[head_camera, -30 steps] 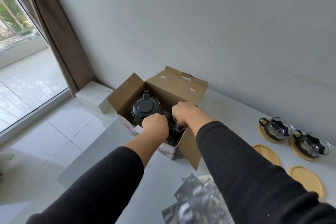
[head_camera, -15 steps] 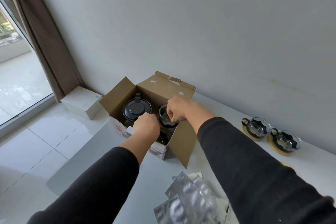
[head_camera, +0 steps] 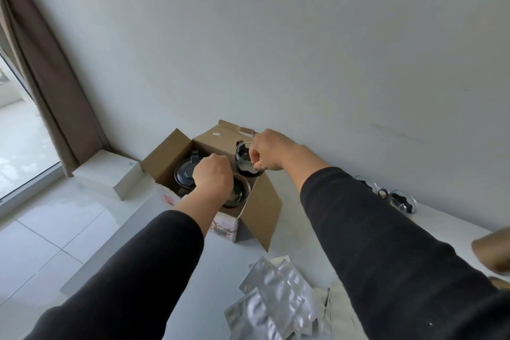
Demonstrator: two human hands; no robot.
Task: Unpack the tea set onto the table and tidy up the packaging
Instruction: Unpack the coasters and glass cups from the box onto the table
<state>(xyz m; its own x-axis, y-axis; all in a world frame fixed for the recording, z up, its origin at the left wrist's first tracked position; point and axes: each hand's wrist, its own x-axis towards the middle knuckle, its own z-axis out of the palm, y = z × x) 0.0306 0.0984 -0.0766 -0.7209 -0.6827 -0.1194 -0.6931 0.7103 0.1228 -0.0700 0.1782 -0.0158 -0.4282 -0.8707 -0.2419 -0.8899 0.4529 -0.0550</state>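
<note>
An open cardboard box (head_camera: 259,215) stands on the white table (head_camera: 215,279) near its left end. Inside it sits a teapot with a black lid (head_camera: 184,174). My right hand (head_camera: 266,150) is shut on a glass cup (head_camera: 242,159) and holds it above the box's far right corner. My left hand (head_camera: 212,178) is shut on a second glass cup (head_camera: 239,193) at the box's opening. Two more glass cups (head_camera: 401,201) stand on the table at the right, partly hidden by my right sleeve.
Silver foil packets (head_camera: 273,301) lie on the table in front of me. A white block (head_camera: 110,174) rests on the tiled floor by a brown curtain (head_camera: 47,69) and a window. The grey wall runs right behind the table.
Both hands have risen out of the box, each with a glass cup; the right one is higher. The view has tilted up and the wooden coasters have left it.
</note>
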